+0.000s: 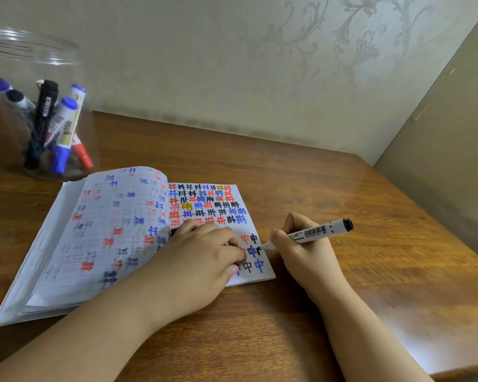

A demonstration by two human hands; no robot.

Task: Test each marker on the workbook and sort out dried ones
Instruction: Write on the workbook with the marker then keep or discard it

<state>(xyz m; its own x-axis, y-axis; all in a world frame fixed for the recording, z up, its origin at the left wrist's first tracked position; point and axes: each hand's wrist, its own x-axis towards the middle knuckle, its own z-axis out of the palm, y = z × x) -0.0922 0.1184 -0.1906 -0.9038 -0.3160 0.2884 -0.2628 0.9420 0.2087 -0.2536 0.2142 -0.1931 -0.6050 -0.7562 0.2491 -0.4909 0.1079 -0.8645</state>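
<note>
One light, stiff marker [312,233] sits pinched low on its barrel in the right hand [301,249], tip on the workbook [138,232] mid-frame, left hand [204,249] pressing flat.

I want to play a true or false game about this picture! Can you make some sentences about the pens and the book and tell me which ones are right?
1. The right hand holds a marker with its tip on the workbook. True.
2. The workbook is closed. False: it lies open, and its right page is full of red, blue and black characters.
3. The left hand rests on the right page. True.
4. The clear jar stands to the right of the workbook. False: it stands at the far left of the table, with several markers inside.
5. The marker in the hand is leaving a red stroke. False: the mark at its tip is black.
</note>
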